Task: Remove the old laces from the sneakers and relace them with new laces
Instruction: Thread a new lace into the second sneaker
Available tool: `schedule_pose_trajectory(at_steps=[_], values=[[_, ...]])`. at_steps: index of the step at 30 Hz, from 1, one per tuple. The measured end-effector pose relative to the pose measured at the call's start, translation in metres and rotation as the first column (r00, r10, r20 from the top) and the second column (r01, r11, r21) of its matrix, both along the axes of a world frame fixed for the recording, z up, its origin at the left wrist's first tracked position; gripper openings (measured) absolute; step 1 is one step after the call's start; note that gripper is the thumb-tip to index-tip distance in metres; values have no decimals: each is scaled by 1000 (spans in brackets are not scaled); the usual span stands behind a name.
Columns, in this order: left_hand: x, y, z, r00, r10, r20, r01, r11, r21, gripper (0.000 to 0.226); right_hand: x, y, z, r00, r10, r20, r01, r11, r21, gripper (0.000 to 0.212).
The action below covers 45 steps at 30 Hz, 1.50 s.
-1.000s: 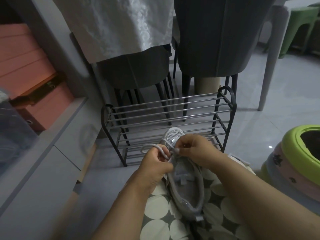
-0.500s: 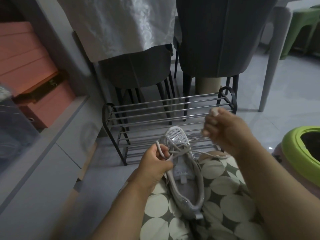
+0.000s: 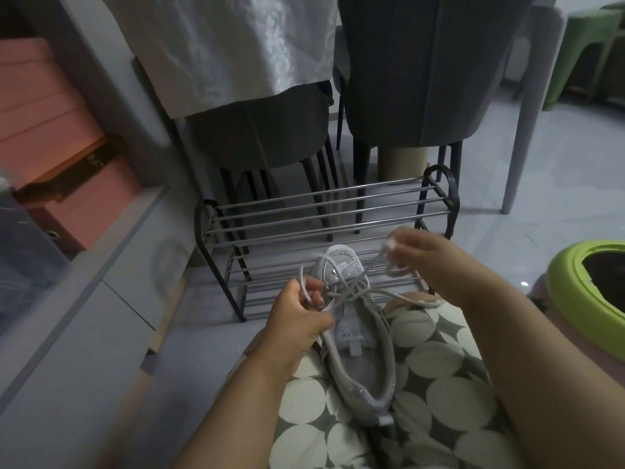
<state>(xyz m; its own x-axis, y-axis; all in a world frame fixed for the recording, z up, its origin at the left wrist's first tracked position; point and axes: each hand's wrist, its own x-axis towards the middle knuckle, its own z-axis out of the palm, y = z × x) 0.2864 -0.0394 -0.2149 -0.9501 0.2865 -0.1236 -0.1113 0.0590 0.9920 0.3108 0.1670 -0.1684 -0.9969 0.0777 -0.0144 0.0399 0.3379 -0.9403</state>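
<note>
Grey mesh sneaker (image 3: 351,330) lies toe-away on a spotted lap cloth (image 3: 436,377), just before a metal shoe rack (image 3: 324,214). Left hand (image 3: 301,319) fingers clench the sneaker's side and a loop of lace (image 3: 355,286) — right hand (image 3: 412,255), raised and blurred, pinches the lace's other strand, drawn up from the eyelets.

Sneaker (image 3: 355,353) on polka-dot lap (image 3: 436,377)

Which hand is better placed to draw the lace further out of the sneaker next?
Probably the right hand: it pinches the lace raised clear of the sneaker, with room to pull. The left hand grips the sneaker's side, steadying it.
</note>
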Motion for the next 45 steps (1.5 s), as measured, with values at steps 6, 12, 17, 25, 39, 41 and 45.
schedule_pose_trajectory(at_steps=[6, 12, 17, 25, 39, 41, 45], values=[[-2, 0, -1, 1000, 17, 8, -17, 1000, -7, 45, -1, 15, 8, 988, -151, -37, 67, 625, -778, 32], [-3, 2, -2, 1000, 19, 11, -19, 1000, 15, 46, 1, 4, -3, 983, 107, 151, -179, 765, 619, 36], [-4, 0, -3, 1000, 14, 13, -15, 1000, 24, 46, 4, 7, -2, 951, 182, 251, -296, 769, 566, 19], [-4, -1, -1, 1000, -2, 24, 1, 1000, 22, 47, 14, 17, 15, 725, 648, 235, -683, 720, 123, 11], [1, -1, 3, 997, -48, -61, 45, 998, -53, 38, -8, 1, -18, 951, 103, 293, -261, 775, 575, 19], [1, 0, 9, 991, -22, -134, 8, 995, -103, 34, -3, 4, -3, 980, 78, 185, -144, 916, 374, 20], [4, 5, 29, 960, -31, -280, -2, 993, -115, 22, 2, 3, 18, 998, 59, -11, -60, 965, -257, 22]])
